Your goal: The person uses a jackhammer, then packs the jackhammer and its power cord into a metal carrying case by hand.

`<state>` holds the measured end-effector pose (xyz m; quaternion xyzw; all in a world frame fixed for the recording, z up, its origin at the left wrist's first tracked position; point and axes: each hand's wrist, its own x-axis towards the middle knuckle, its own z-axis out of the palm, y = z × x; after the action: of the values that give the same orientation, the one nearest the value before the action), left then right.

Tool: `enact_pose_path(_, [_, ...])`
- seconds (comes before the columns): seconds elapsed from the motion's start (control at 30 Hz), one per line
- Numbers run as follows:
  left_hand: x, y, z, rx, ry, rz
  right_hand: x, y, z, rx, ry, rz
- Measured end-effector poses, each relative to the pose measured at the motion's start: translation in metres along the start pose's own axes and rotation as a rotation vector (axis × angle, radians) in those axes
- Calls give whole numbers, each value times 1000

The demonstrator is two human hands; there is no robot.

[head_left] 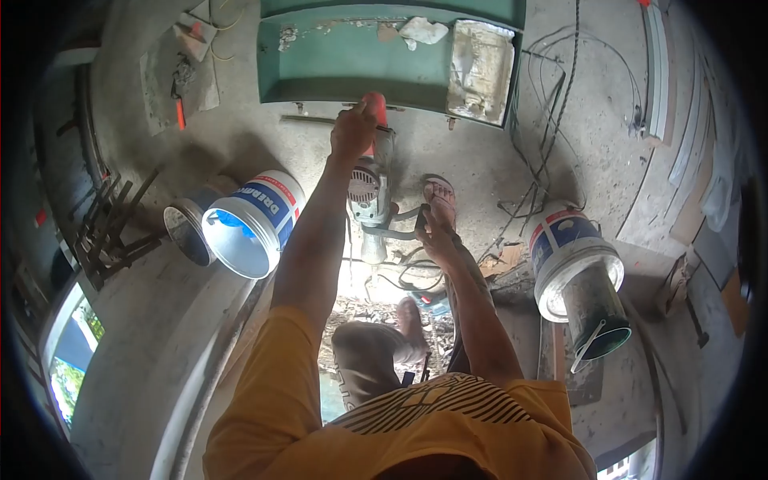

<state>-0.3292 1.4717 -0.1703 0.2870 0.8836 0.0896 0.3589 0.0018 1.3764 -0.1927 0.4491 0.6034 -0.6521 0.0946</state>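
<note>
A demolition hammer (373, 188) with a grey vented body and a red rear handle lies lengthwise before me, its nose toward my feet. My left hand (353, 132) is closed around the red rear handle. My right hand (437, 238) is closed on the dark grip of the looped side handle, to the right of the body. The tool's tip is hard to make out in the bright light over the rubble (368, 308). Just beyond my right hand is one sandalled foot (441, 196); the other foot (410, 320) is near the rubble.
A green metal box (360, 68) stands ahead. Paint buckets (268, 200) lie tipped at left, with metal scraps (116, 228) beside them. At right are another bucket (564, 236), a dark cylindrical container (592, 300) and tangled cables (540, 168) on the floor.
</note>
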Motion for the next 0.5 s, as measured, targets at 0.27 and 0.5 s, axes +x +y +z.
enact_pose_path(0.27, [-95, -6, -15, 243, 321, 198, -6, -20, 12, 97, 50, -143])
enact_pose_path(0.5, [-249, -98, 31, -64, 370, -278, 42, -187, 11, -297, 150, -236])
